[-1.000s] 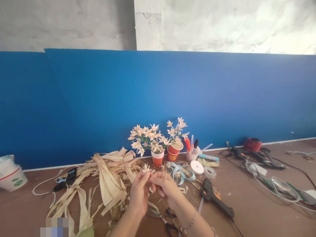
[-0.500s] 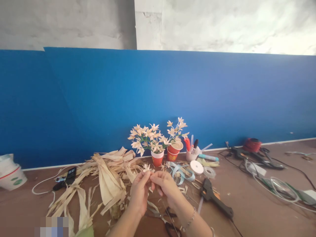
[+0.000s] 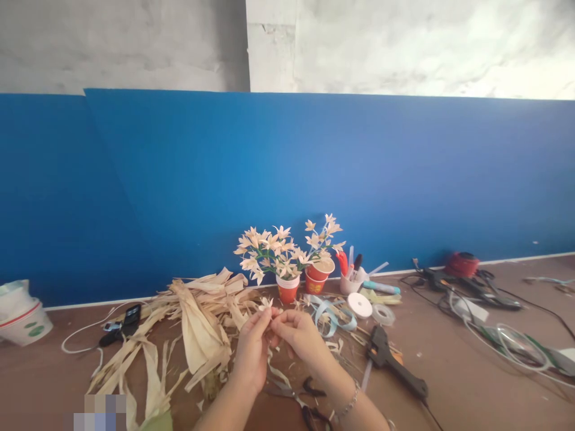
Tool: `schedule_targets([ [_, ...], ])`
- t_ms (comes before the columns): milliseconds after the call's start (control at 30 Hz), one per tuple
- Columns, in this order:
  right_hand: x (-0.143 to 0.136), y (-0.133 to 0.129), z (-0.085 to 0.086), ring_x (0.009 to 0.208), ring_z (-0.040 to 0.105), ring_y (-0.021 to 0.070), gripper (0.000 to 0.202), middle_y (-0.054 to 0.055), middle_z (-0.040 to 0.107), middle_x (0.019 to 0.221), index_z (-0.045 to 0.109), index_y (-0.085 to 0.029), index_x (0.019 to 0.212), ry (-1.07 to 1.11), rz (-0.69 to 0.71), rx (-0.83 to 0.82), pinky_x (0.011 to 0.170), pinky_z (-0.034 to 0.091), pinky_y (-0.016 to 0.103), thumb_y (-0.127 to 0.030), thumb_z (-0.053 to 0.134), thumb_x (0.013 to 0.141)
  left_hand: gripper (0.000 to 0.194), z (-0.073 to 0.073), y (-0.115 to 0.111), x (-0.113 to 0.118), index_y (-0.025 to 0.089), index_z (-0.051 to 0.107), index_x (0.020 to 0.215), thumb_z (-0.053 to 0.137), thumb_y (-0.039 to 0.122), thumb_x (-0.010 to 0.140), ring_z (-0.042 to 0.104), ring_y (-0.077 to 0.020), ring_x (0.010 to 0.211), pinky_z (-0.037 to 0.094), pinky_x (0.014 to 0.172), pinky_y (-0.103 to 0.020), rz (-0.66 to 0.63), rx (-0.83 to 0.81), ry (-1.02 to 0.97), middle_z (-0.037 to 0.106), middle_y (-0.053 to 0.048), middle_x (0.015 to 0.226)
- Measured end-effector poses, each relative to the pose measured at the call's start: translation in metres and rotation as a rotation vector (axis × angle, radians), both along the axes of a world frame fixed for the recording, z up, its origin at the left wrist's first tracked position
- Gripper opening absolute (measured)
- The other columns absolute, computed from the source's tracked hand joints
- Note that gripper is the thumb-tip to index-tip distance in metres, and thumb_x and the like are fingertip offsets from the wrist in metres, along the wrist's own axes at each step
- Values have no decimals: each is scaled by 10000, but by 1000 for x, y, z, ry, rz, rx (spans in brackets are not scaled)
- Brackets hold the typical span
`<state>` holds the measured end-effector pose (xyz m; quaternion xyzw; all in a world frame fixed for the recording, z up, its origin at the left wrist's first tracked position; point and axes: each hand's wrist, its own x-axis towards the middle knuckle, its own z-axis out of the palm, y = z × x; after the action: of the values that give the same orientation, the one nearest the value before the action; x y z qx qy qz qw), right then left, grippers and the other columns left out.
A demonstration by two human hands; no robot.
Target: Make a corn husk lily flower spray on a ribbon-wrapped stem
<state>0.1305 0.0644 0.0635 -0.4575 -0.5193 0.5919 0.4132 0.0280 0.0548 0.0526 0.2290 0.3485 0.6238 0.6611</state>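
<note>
My left hand pinches a small pale husk flower, whose petals poke up above the fingertips. Against it, my right hand has thumb and fingers pressed together just under the bloom; what they grip is hidden, though it may be the same stem. Beyond the hands, finished flowers on green stems stand in a red and white paper cup. Below my right wrist lie scissors with dark handles. Dried corn husks are heaped to the left of my left hand.
A black glue gun rests right of my hands. Near it are a white ribbon spool, clear tape, blue ribbon and a cup of tools. Cables spread at right; a paper bucket stands at left.
The fingers have shifted slightly around the flower, with the right fingers more bent over it. The whole view has moved a little; the things on the table lie as before.
</note>
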Motion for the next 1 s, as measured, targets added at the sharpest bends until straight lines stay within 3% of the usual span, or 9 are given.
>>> schedule_targets([
  [200, 3, -1, 0, 296, 354, 38, 256, -33, 581, 456, 527, -168, 621, -13, 78, 17, 317, 224, 177, -391, 647, 653, 290, -1, 0, -2, 133, 662, 713, 775, 381, 615, 482, -60, 420, 380, 404, -183, -16, -14, -4, 603, 15, 589],
  [433, -6, -3, -9, 301, 336, 42, 281, -41, 540, 417, 497, -177, 601, 86, 28, 17, 338, 185, 182, -401, 662, 641, 286, -1, 0, 0, 144, 631, 681, 779, 375, 601, 524, -90, 439, 383, 388, -183, -35, -28, -37, 587, 17, 555],
  [733, -4, -6, 3, 308, 286, 27, 154, -42, 529, 395, 544, -157, 562, 181, 2, -63, 367, 115, 199, -283, 626, 594, 285, 0, -2, 0, 148, 616, 673, 764, 383, 612, 473, -68, 365, 366, 383, -186, -38, -13, -14, 561, 33, 500],
  [1000, -3, -6, 3, 308, 268, 19, 148, -38, 526, 392, 538, -150, 536, 229, 18, -90, 377, 91, 206, -258, 623, 590, 266, -9, -1, 2, 148, 620, 689, 731, 388, 663, 481, -76, 368, 373, 399, -195, -48, 32, -7, 556, 32, 491],
])
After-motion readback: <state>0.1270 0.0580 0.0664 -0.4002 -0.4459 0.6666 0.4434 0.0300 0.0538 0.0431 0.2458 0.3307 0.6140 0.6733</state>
